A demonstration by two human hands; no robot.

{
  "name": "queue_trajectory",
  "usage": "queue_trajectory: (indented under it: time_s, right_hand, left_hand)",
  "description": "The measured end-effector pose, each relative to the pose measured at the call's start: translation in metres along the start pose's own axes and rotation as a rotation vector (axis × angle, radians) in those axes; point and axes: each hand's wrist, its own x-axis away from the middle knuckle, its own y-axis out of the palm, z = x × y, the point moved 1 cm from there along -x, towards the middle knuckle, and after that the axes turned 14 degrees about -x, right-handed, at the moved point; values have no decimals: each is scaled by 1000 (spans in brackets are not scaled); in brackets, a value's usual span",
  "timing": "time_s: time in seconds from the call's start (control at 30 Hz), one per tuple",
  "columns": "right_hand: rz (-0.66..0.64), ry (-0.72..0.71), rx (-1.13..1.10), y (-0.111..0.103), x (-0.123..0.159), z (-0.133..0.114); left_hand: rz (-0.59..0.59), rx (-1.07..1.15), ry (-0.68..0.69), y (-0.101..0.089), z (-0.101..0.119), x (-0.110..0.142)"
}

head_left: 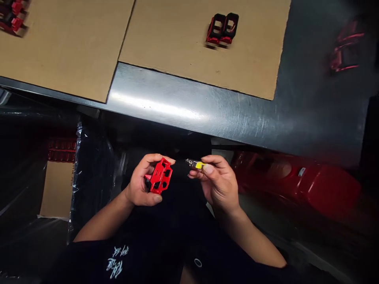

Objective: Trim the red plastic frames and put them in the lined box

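My left hand holds a red plastic lattice-shaped bracket between thumb and fingers. My right hand pinches a small metal component with a yellow band between thumb and forefinger. Its metal tip points toward the red bracket, with a small gap between them. Both hands are held over my dark shirt, below the table's near edge. The part of the bracket behind my left palm is hidden.
A steel table edge runs above my hands, with cardboard sheets on top. A black-and-red assembly stands on the cardboard. A large red moulded piece lies to the right, and black plastic sheeting hangs to the left.
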Motion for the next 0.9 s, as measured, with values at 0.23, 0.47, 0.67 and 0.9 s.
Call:
queue_trajectory:
  time_s: [0.23,0.47,0.67,0.9]
  right_hand:
    - [24,424,-403,2,-2,18]
    - [36,556,-535,0,1,30]
    - [65,618,-647,0,3,37]
    - [188,660,-686,9,1,35]
  left_hand:
    - [-83,-34,-18,11,3,-1]
    - [-132,-42,1,13,2,-1]
    - [-147,-116,34,10,-2,0]
    - [-148,-171,35,7,-2,1]
